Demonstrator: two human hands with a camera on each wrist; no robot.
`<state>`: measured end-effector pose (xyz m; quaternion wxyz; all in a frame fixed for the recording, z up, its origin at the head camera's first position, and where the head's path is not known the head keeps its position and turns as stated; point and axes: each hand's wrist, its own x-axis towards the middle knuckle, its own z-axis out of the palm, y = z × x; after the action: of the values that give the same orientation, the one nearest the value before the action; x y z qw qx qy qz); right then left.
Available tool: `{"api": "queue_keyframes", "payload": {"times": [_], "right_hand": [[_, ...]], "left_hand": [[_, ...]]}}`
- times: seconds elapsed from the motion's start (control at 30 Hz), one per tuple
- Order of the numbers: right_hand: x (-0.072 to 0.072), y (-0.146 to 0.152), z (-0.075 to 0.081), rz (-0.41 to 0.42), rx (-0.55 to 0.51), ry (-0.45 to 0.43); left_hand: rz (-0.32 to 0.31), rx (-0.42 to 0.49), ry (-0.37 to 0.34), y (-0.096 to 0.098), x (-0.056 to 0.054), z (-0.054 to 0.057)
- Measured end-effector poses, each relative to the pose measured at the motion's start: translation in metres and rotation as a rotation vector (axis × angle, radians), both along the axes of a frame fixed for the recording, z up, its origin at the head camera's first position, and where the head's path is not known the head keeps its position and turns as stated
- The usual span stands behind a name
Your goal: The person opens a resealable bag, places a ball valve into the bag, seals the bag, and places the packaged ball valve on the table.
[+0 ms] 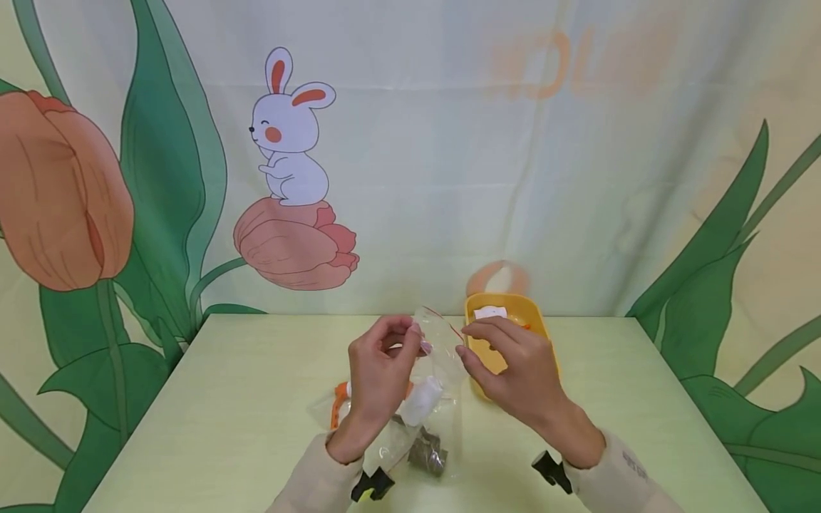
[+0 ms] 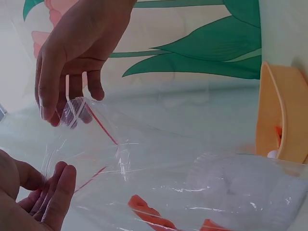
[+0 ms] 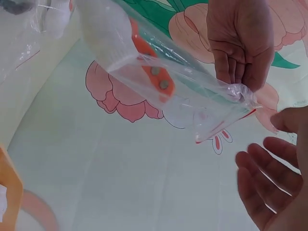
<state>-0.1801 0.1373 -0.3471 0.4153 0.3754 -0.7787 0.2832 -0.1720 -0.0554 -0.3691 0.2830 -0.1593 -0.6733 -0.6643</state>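
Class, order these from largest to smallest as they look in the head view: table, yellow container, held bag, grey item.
1. Table
2. Yellow container and held bag: unsure; both partly hidden
3. Grey item

Left hand [image 1: 383, 374] and right hand [image 1: 519, 367]: bare. Left sleeve [image 1: 314, 476]: pale beige, long, ending at wrist. Right sleeve [image 1: 616, 474]: same colour; small grey marking [image 1: 633, 464] near cuff, illegible. Left clip [image 1: 375, 484]: black, notched, yellow-green patch. Right clip [image 1: 551, 472]: black, angular.
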Motion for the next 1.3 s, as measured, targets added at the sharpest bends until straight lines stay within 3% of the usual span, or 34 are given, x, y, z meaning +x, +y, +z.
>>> {"api": "queue_keyframes", "payload": {"times": [0.17, 0.33, 0.5, 0.63, 1.03, 1.3], "right_hand": [[0.008, -0.002, -0.010, -0.036, -0.121, 0.023], [0.013, -0.005, -0.026, -0.061, -0.154, -0.060], [0.014, -0.006, -0.035, -0.076, -0.117, -0.171], [0.015, -0.008, -0.035, -0.073, -0.102, -0.238], [0.014, -0.012, -0.029, -0.032, -0.179, -0.318], [0.009, -0.009, -0.015, -0.026, -0.207, -0.273]], "left_hand": [[0.021, 0.020, 0.036, -0.001, 0.000, 0.001], [0.036, 0.034, 0.059, -0.002, -0.001, 0.001], [0.039, 0.050, 0.070, -0.002, -0.002, 0.003], [0.034, 0.062, 0.068, -0.002, -0.001, 0.004], [0.016, 0.070, 0.044, -0.006, 0.002, 0.003], [-0.007, 0.085, 0.022, -0.010, 0.005, 0.005]]}}
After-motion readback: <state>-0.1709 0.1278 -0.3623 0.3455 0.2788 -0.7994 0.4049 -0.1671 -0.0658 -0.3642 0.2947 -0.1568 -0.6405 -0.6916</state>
